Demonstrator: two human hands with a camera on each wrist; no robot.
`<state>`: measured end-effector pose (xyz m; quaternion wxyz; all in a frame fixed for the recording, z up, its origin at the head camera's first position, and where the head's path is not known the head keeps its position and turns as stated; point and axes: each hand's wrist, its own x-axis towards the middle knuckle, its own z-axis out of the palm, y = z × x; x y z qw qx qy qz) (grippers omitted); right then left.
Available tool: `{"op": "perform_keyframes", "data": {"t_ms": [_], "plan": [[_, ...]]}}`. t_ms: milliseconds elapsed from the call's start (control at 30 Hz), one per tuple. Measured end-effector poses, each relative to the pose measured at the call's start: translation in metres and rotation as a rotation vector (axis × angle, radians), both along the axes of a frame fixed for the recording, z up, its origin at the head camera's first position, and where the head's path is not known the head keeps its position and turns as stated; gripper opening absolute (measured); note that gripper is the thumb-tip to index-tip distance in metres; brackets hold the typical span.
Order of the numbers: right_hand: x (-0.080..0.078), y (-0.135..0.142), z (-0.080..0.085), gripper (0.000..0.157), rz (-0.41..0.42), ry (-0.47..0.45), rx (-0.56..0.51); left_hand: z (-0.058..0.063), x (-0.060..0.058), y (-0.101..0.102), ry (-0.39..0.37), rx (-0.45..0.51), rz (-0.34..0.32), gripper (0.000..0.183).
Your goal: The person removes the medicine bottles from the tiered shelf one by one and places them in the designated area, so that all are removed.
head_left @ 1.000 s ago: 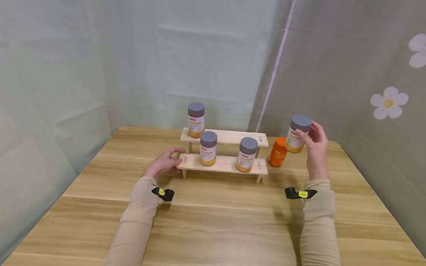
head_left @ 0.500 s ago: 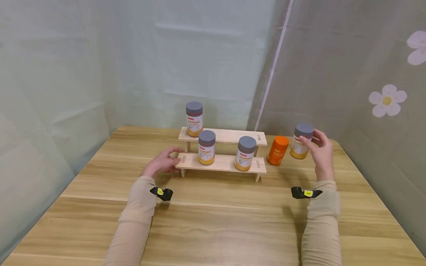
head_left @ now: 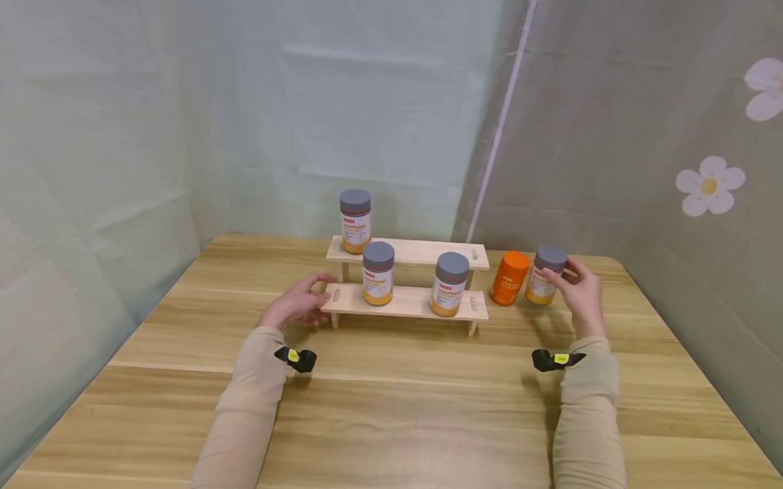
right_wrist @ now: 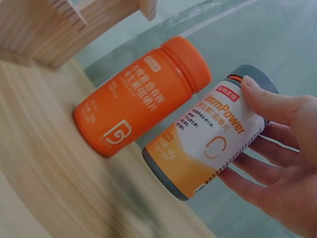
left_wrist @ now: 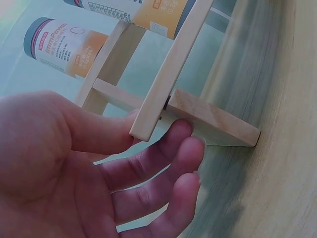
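Observation:
My right hand (head_left: 581, 295) grips a grey-capped supplement bottle (head_left: 541, 282) with a white and yellow label, thumb on its front and fingers behind. In the right wrist view this bottle (right_wrist: 208, 136) is upright beside an orange bottle (right_wrist: 141, 99), close over the table. My left hand (head_left: 298, 300) pinches the left end of the lower board of a two-step wooden rack (head_left: 411, 302); in the left wrist view the thumb lies over the board end (left_wrist: 148, 124) and the fingers curl beneath it. Two grey-capped bottles stand on the lower step, and another grey-capped bottle (head_left: 355, 224) on the upper step's left end.
The wooden table (head_left: 395, 422) runs back to a pale curtain (head_left: 385, 111). A grey sheet printed with white flowers (head_left: 710, 186) hangs at the right. The orange bottle stands between the rack and my right hand.
My right hand first carries the grey-capped bottle right, away from in front of the orange bottle, then lowers it and brings it slightly back left beside that bottle. The left hand stays on the rack.

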<state>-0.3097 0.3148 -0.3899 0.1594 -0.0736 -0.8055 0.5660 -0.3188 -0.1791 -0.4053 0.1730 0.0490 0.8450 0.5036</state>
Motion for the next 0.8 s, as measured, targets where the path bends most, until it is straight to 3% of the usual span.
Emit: {"op": "perform_keyframes", "data": {"t_ms": [333, 500, 800], "plan": [[-0.003, 0.01, -0.018, 0.064, -0.049, -0.02, -0.035, 0.001, 0.001, 0.005, -0.002, -0.002, 0.01, 0.044], [-0.004, 0.015, -0.027, 0.064, -0.063, 0.011, -0.097, 0.0, 0.001, 0.006, -0.002, -0.021, 0.01, 0.044], [-0.006, 0.017, -0.034, 0.054, -0.04, 0.04, -0.131, 0.001, 0.004, 0.006, -0.016, -0.021, 0.02, 0.043]]}}
